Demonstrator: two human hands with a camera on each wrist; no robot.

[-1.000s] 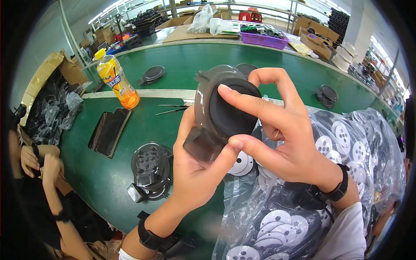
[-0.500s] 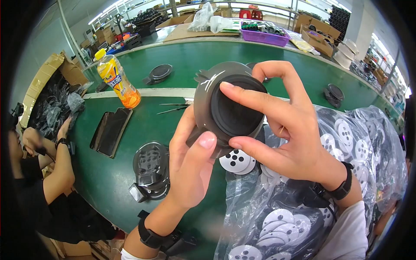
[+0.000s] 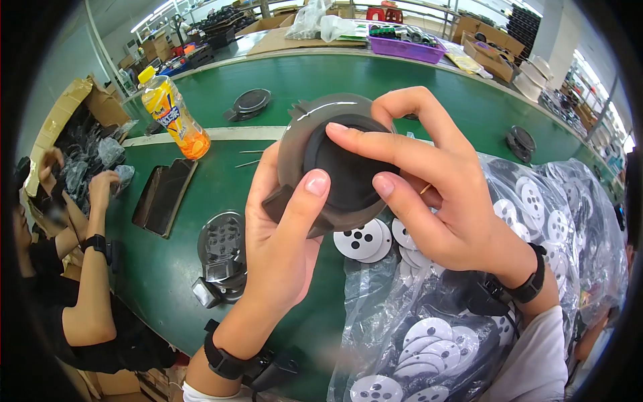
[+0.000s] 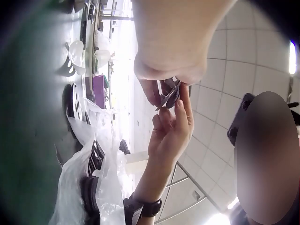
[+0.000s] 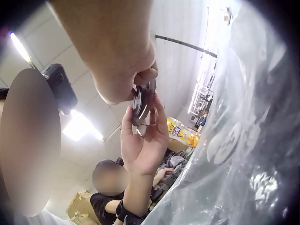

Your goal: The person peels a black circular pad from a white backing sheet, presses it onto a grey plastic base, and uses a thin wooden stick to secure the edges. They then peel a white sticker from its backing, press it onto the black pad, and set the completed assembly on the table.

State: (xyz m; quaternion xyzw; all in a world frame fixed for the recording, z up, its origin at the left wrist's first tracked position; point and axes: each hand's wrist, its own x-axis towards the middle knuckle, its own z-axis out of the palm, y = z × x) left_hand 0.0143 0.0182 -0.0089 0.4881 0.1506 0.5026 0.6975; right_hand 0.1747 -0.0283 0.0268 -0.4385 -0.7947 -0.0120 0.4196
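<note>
Head view: one grey housing (image 3: 315, 134) at frame centre, held up, open face toward camera, tab lower left. Left hand (image 3: 281, 248) grips its lower edge, thumb over rim; right hand (image 3: 442, 201) pinches the black disc (image 3: 348, 171) seated inside. Around: one bottle (image 3: 171, 114) upper left, a bag (image 3: 509, 281) of white discs lower right, a second housing (image 3: 224, 258) on the belt (image 3: 201, 187).

Left wrist view: housing (image 4: 169, 93) edge-on between both hands.

Right wrist view: housing (image 5: 143, 101) edge-on, fingers curled round it.

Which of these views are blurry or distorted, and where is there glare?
Head view: strong fisheye bending with dark corners, but sharp; a glint of glare on the grey round part that the left hand and right hand hold. Left wrist view: soft all over, the window light blown out behind the plastic bag. Right wrist view: hazy, ceiling lights flaring, the bag a blur up close.
</note>
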